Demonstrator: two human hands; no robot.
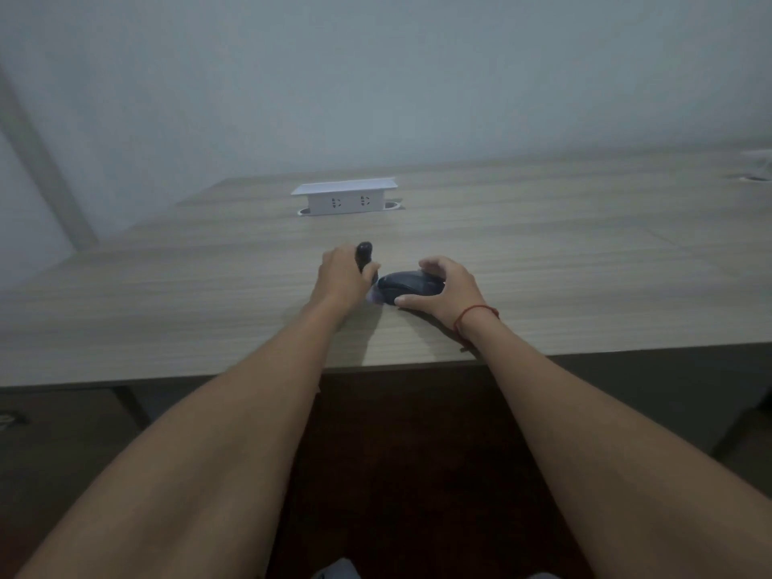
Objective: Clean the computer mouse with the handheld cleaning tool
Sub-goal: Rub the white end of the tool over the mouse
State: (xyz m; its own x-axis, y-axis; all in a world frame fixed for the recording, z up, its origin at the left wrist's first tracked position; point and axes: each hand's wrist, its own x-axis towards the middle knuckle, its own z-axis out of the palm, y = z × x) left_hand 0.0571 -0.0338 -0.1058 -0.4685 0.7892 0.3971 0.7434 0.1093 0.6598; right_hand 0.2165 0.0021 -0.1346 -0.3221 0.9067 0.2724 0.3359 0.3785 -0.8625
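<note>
A dark computer mouse [407, 286] lies on the wooden desk [543, 261], a little way in from the front edge. My right hand [445, 288] grips it from the right side, thumb at the near side and fingers over the far side. My left hand [340, 277] holds a dark handheld cleaning tool [364, 254] upright, its top sticking up past my fingers. The tool's pale lower tip [374, 295] touches the mouse's left end. A red string bracelet circles my right wrist.
A white pop-up socket box [344, 198] stands on the desk behind my hands, its lid raised. A cable opening [757, 177] shows at the far right. The desk's front edge runs across just below my wrists, with dark floor beneath. A pale wall rises behind.
</note>
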